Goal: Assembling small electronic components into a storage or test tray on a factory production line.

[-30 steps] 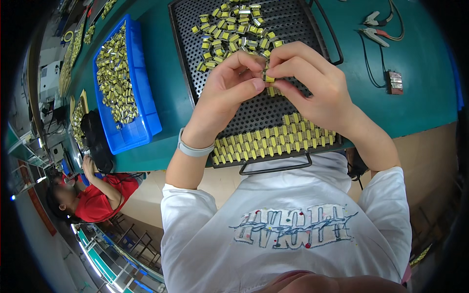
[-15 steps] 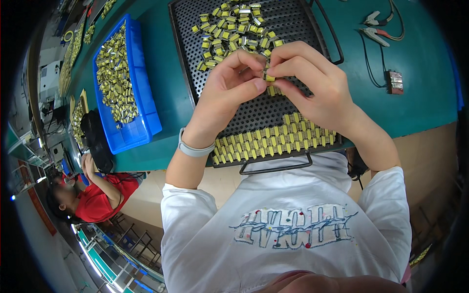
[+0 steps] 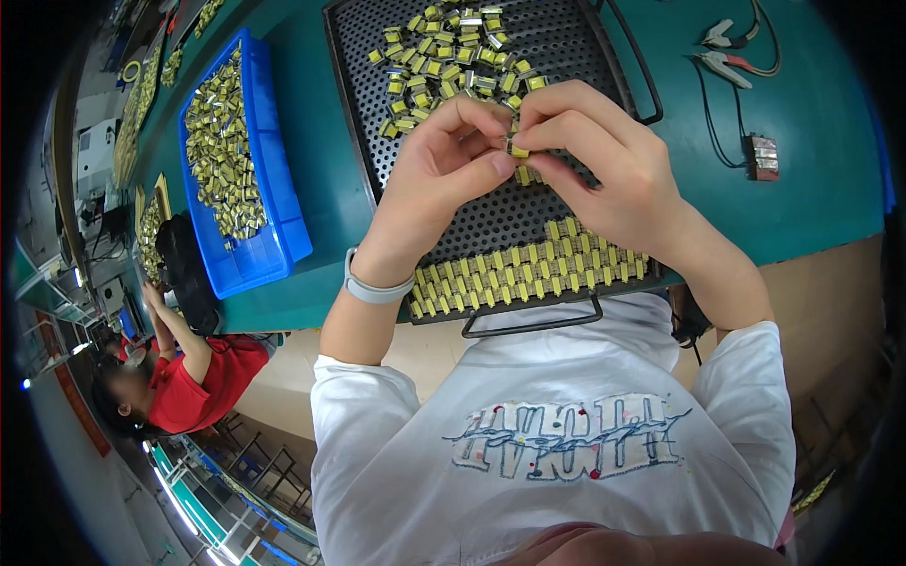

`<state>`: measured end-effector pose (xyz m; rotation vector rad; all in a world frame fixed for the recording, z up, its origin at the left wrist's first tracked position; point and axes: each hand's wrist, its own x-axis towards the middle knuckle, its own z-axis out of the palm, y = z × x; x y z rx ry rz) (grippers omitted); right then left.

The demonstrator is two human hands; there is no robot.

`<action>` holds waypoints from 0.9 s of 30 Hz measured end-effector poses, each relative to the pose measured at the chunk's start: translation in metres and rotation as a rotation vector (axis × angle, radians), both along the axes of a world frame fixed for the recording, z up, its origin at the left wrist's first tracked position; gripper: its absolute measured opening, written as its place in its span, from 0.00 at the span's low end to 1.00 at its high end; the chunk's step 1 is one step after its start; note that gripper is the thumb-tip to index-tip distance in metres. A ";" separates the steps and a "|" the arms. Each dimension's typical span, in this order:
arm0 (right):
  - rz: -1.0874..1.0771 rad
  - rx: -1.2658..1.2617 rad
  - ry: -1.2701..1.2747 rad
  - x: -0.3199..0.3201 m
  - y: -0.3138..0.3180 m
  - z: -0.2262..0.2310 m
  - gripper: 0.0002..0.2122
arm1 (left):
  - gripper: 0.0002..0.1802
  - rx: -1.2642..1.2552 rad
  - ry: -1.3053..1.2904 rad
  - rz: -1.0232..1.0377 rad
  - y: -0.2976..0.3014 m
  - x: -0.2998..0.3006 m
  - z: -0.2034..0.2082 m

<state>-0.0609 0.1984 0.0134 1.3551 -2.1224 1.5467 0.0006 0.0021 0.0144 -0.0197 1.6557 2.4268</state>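
Note:
Between my two hands, above the black perforated tray (image 3: 477, 209), is a small yellow-wrapped transformer (image 3: 516, 148). My left hand (image 3: 448, 156) pinches it from the left with thumb and fingers. From the right, my right hand (image 3: 599, 151) grips the same piece between thumb and fingertips. Loose transformers (image 3: 453, 61) lie heaped on the far part of the tray. Along the near edge, neat rows of transformers (image 3: 528, 269) stand side by side. My fingers hide part of the held piece and some loose ones behind it.
A blue bin (image 3: 274, 179) full of similar transformers stands on the green table (image 3: 802, 170) to the left. At the right lie clip leads (image 3: 725, 68) wired to a small reddish block (image 3: 763, 158). A person in red (image 3: 203, 387) sits at the left. The tray has wire handles (image 3: 533, 330).
My hands keep nearly the same hold and place. The person in red at the left has leaned and shifted an arm.

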 end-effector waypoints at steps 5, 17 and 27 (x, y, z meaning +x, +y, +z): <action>0.008 0.011 0.006 0.001 0.000 0.000 0.12 | 0.11 0.001 -0.003 -0.011 -0.001 -0.001 -0.001; -0.002 -0.018 -0.016 0.001 0.000 0.000 0.12 | 0.11 0.020 -0.025 -0.019 -0.001 0.000 0.002; 0.002 -0.016 -0.046 0.001 0.000 -0.001 0.13 | 0.11 0.049 -0.037 -0.010 0.000 0.001 0.001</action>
